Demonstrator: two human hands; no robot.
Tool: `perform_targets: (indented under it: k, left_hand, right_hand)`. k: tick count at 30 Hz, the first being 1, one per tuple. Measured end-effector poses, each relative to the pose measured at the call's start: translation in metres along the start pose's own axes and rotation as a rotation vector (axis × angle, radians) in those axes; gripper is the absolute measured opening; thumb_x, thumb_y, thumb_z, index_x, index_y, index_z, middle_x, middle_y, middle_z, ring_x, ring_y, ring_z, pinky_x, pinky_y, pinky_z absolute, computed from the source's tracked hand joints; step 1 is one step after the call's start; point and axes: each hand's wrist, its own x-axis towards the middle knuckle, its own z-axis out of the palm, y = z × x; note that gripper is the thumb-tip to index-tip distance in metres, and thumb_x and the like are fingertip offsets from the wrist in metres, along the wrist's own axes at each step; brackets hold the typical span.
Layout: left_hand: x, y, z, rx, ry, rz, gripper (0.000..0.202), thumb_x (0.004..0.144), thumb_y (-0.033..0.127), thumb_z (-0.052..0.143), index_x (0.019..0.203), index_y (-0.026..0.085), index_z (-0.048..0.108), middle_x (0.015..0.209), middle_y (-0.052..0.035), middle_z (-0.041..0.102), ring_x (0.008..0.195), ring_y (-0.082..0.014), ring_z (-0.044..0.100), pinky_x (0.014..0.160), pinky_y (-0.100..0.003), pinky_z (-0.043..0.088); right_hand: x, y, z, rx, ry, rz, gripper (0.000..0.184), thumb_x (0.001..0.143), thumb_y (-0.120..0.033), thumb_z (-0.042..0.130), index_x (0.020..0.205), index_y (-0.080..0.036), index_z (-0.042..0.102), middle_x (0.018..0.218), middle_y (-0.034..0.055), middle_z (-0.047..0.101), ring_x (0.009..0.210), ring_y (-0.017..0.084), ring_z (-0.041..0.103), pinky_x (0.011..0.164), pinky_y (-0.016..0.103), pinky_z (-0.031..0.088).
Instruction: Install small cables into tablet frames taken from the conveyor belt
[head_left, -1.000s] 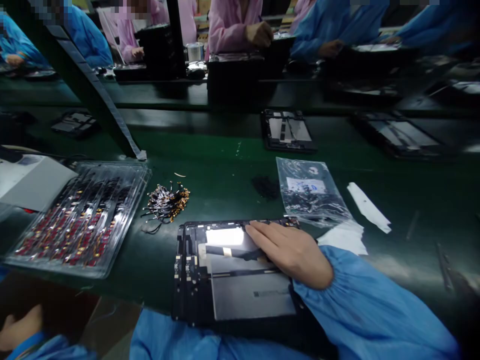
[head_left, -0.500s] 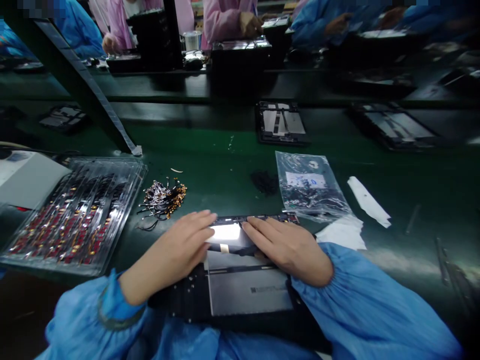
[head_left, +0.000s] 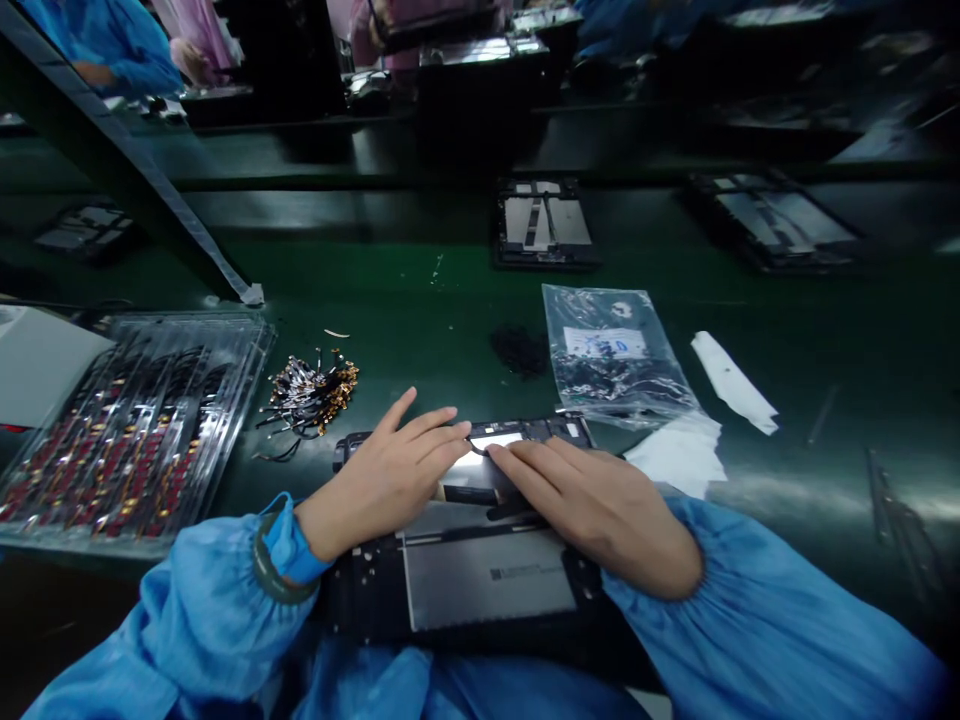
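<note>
An opened tablet [head_left: 491,580] lies before me, with a silver battery panel and a dark frame. My left hand [head_left: 390,470] is over its far left part, fingers spread, the index and middle fingertips by a short black strip [head_left: 478,452]. My right hand [head_left: 592,510] rests on the far right part, its fingers stretched close together and tips at the right end of that strip; the right thumb is hidden. A bright reflection lies between the hands. A pile of small cables with gold ends [head_left: 315,390] lies beyond my left hand.
A clear tray of parts [head_left: 150,430] and a white box [head_left: 45,365] stand left. Beyond the hands are a black heap [head_left: 519,350], a plastic bag [head_left: 611,350] and white paper [head_left: 679,455]. More opened tablets [head_left: 546,225] lie farther back; a slanted post [head_left: 142,170] rises left.
My left hand has moved right and spread its fingers, uncovering the tablet's far left corner. My right fingers have drawn closer together and bent a little. The view has tilted slightly down.
</note>
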Motion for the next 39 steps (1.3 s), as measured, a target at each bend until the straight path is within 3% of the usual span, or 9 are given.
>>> perform_targets:
  k: [9, 22, 31, 33, 35, 37, 39]
  left_hand:
    - [0.0, -0.001, -0.002, 0.063, -0.022, 0.058, 0.04, 0.086, 0.012, 0.047, 0.125, 0.015, 0.052, 0.13, -0.0073, 0.058, 0.129, -0.0274, 0.043, 0.114, -0.059, 0.018]
    - [0.002, 0.001, -0.003, 0.128, -0.008, 0.069, 0.037, 0.089, 0.014, 0.046, 0.125, 0.015, 0.054, 0.13, -0.0075, 0.058, 0.128, -0.028, 0.044, 0.112, -0.06, 0.02]
    - [0.001, 0.001, -0.005, 0.076, 0.004, 0.038, 0.036, 0.089, 0.01, 0.044, 0.123, 0.016, 0.056, 0.127, -0.0088, 0.06, 0.12, -0.025, 0.052, 0.112, -0.059, 0.021]
    - [0.003, -0.001, -0.007, -0.019, -0.012, 0.002, 0.036, 0.09, 0.01, 0.041, 0.123, 0.018, 0.055, 0.125, -0.0081, 0.061, 0.116, -0.0215, 0.054, 0.112, -0.055, 0.026]
    - [0.007, -0.004, -0.007, -0.11, -0.002, -0.085, 0.034, 0.093, 0.015, 0.04, 0.125, 0.017, 0.052, 0.122, -0.0092, 0.061, 0.112, -0.019, 0.056, 0.104, -0.044, 0.04]
    - [0.012, -0.005, -0.003, -0.108, 0.024, -0.189, 0.03, 0.095, 0.026, 0.042, 0.119, 0.014, 0.054, 0.11, -0.01, 0.062, 0.101, -0.0192, 0.059, 0.086, -0.035, 0.051]
    - [0.016, -0.006, 0.0, -0.023, 0.038, -0.247, 0.03, 0.095, 0.035, 0.042, 0.103, 0.013, 0.06, 0.094, -0.0084, 0.062, 0.087, -0.02, 0.059, 0.072, -0.031, 0.052]
  right_hand:
    - [-0.017, 0.005, 0.001, 0.027, 0.039, 0.036, 0.03, 0.092, -0.003, 0.036, 0.107, -0.007, 0.061, 0.1, 0.0122, 0.07, 0.072, 0.019, 0.06, 0.058, 0.031, 0.043]
    - [-0.018, 0.005, 0.003, 0.024, 0.034, 0.057, 0.031, 0.093, -0.005, 0.035, 0.106, -0.008, 0.064, 0.099, 0.0119, 0.07, 0.071, 0.018, 0.06, 0.057, 0.03, 0.043]
    - [-0.023, 0.005, 0.003, 0.011, -0.003, 0.081, 0.032, 0.088, -0.002, 0.038, 0.108, -0.008, 0.063, 0.105, 0.0146, 0.067, 0.076, 0.02, 0.061, 0.059, 0.031, 0.049]
    - [-0.034, 0.006, 0.001, 0.091, 0.039, 0.19, 0.033, 0.086, -0.002, 0.038, 0.109, -0.008, 0.062, 0.112, 0.0163, 0.065, 0.087, 0.022, 0.062, 0.066, 0.032, 0.052]
    - [-0.047, 0.006, -0.002, 0.219, 0.101, 0.434, 0.03, 0.087, -0.008, 0.042, 0.11, -0.011, 0.061, 0.111, 0.0152, 0.064, 0.094, 0.023, 0.063, 0.073, 0.032, 0.053]
    - [-0.058, 0.005, -0.004, 0.318, 0.099, 0.74, 0.025, 0.09, -0.022, 0.046, 0.108, -0.015, 0.061, 0.102, 0.0119, 0.067, 0.087, 0.022, 0.065, 0.071, 0.032, 0.053]
    - [-0.065, 0.002, -0.006, 0.432, 0.003, 0.975, 0.03, 0.089, -0.042, 0.047, 0.096, -0.018, 0.064, 0.086, 0.0087, 0.07, 0.073, 0.023, 0.066, 0.063, 0.033, 0.053]
